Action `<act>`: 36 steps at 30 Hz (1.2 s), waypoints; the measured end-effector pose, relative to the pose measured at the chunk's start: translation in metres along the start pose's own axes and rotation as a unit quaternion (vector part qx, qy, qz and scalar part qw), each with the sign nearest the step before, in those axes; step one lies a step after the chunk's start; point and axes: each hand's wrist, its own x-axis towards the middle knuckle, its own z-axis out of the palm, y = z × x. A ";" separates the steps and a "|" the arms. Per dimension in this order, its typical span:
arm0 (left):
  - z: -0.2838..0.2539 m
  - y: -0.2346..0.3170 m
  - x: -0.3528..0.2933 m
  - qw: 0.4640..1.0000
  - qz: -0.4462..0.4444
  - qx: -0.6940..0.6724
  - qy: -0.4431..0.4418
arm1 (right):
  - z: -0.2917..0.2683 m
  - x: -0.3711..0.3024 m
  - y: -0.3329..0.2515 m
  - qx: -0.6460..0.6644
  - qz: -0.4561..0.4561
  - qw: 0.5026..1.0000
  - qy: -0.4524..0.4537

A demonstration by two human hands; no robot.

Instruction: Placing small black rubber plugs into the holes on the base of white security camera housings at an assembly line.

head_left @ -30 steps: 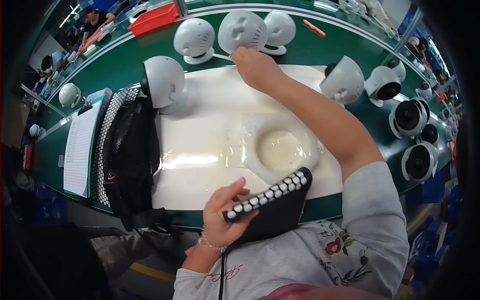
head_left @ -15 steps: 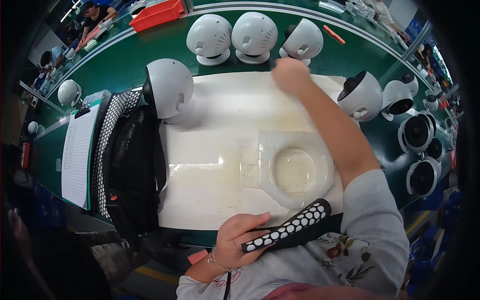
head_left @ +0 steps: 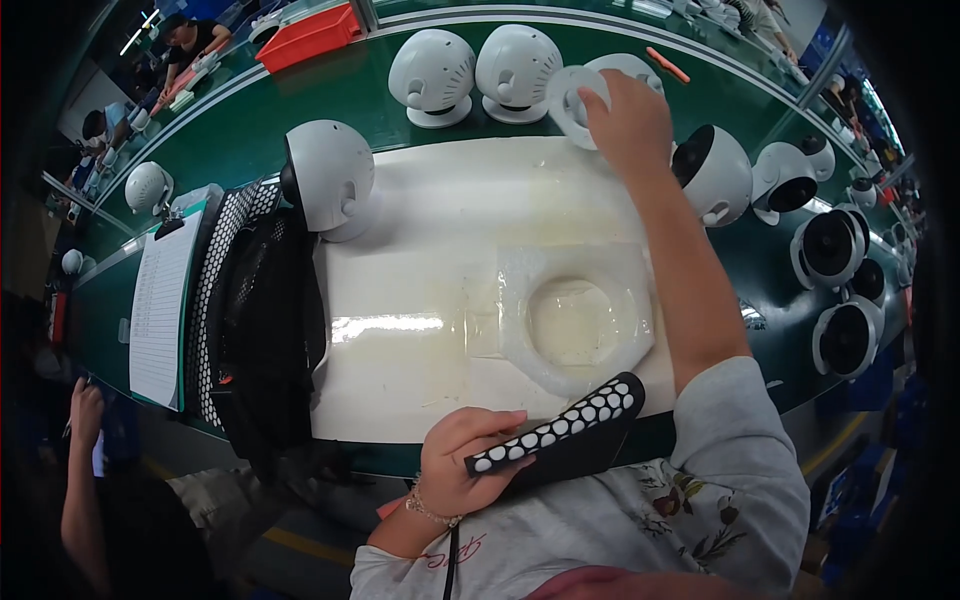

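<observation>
My right hand (head_left: 638,125) reaches to the far side of the table. Its fingers are closed round a white, rounded camera-like device (head_left: 628,66), which is tipped so that its round base (head_left: 572,108) faces left. The hand covers much of the device. Near the front edge, my left hand (head_left: 465,455) grips a black strip with white dots (head_left: 565,428), slanting up to the right. Between the hands lies a translucent white foam ring (head_left: 515,325) with a round hole, on a white board (head_left: 395,385).
Two similar white devices (head_left: 432,72) stand at the back, another (head_left: 330,175) at the board's left corner. More devices (head_left: 722,170) line the right. A black mesh bag (head_left: 265,330), a clipboard (head_left: 160,310), an orange tool (head_left: 668,64) and a red bin (head_left: 310,38) lie around; co-workers sit beyond.
My right hand has moved up and right, closed on the back device and tipped it so its base shows. My left hand keeps the dotted strip. The whole view has shifted slightly.
</observation>
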 end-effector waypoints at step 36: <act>0.006 0.001 -0.009 0.997 -0.070 -0.023 0.032 | 0.093 -0.006 -0.025 0.173 -0.083 0.935 -0.299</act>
